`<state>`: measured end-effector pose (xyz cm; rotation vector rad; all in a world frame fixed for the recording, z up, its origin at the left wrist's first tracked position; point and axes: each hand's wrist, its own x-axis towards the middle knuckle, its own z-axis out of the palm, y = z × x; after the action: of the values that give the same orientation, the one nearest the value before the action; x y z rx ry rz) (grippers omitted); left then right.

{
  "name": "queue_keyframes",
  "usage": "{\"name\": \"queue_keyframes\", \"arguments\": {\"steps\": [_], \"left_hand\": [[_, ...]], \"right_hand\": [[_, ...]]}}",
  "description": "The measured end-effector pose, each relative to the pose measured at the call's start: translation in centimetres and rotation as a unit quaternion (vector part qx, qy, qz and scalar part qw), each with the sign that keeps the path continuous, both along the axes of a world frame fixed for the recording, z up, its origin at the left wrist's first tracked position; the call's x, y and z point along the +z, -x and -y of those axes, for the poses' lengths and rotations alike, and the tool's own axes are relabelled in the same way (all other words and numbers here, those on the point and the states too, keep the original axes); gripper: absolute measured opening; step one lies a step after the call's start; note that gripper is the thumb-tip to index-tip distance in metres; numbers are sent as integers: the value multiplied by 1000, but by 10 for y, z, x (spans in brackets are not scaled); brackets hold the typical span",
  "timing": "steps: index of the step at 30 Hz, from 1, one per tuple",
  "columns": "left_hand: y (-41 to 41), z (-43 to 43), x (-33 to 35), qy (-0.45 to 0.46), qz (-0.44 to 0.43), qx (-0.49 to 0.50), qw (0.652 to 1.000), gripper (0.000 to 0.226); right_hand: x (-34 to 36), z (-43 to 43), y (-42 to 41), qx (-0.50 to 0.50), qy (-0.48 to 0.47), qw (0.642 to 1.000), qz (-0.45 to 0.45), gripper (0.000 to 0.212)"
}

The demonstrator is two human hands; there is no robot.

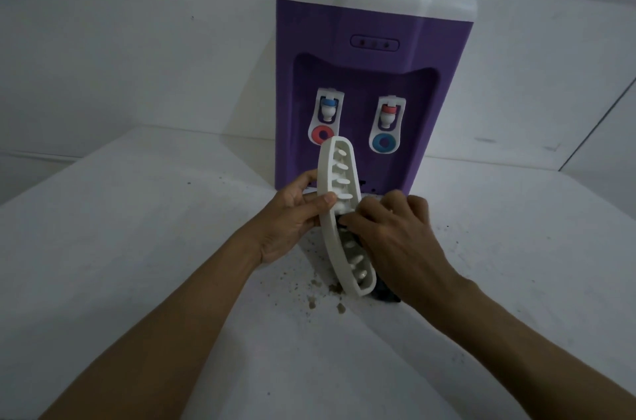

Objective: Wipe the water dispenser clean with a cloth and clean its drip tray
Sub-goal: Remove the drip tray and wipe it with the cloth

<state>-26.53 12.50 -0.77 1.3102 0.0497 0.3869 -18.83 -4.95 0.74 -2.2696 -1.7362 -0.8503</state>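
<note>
A purple water dispenser (pixel 371 75) with a white top stands on a white table (pixel 137 247), with two white taps in its front recess. In front of it I hold the white slotted drip tray (pixel 332 230) upright on its edge, slots facing right. My left hand (pixel 292 216) grips the tray's left rim near the middle. Over the tray's slotted face, my right hand (pixel 395 240) presses a dark cloth (pixel 385 294). Most of the cloth is hidden under that hand; a dark corner shows below the tray's lower end.
Brown crumbs of dirt (pixel 320 295) lie scattered on the table under and around the tray's lower end. White walls stand behind and to the right of the dispenser. The table's far edge runs just behind the dispenser.
</note>
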Motion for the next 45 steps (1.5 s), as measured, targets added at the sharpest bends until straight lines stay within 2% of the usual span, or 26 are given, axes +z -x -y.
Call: {"name": "queue_keyframes", "arguments": {"steps": [4,10,14,17,22,24,25,27,29,31,33,37,40,43,45], "left_hand": [[2,0,0,-7,1,5,1000,46],[4,-1,2,-10,-6,5,1000,46],[3,-1,0,-11,-8,6,1000,43],[4,-1,-1,-11,-8,8,1000,47],[4,-1,1,-8,-8,2,1000,49],[5,-1,3,-13,-6,0,1000,51],[5,-1,3,-15,-3,-1,1000,50],[6,0,3,-16,5,-4,1000,47],[7,0,2,-14,7,-4,1000,45],[7,0,3,-15,7,-4,1000,48],[6,1,3,-12,7,-6,1000,51],[4,1,1,-6,8,-2,1000,47],[6,1,1,-7,7,-1,1000,43],[8,-1,2,-9,1,-1,1000,42],[8,-1,4,-11,2,-3,1000,44]], "right_hand": [[4,-4,-2,8,41,998,36,49],[7,2,1,-77,58,992,82,53],[3,-2,3,-26,-3,1000,-8,40],[1,-6,9,-3,-4,999,-35,41],[2,0,7,-119,64,991,23,54],[5,1,8,-128,65,990,15,46],[7,1,9,-111,54,992,-5,35],[13,0,7,-77,20,989,-123,17],[10,-1,3,-50,-5,965,-256,22],[3,1,-1,-21,-24,950,-310,19],[-1,4,-3,0,-41,947,-318,16],[0,-1,3,26,-51,960,-274,20],[1,-3,6,11,-43,988,-146,13],[-1,2,6,-59,12,997,-57,41],[-4,4,9,-78,1,996,-39,48]]}}
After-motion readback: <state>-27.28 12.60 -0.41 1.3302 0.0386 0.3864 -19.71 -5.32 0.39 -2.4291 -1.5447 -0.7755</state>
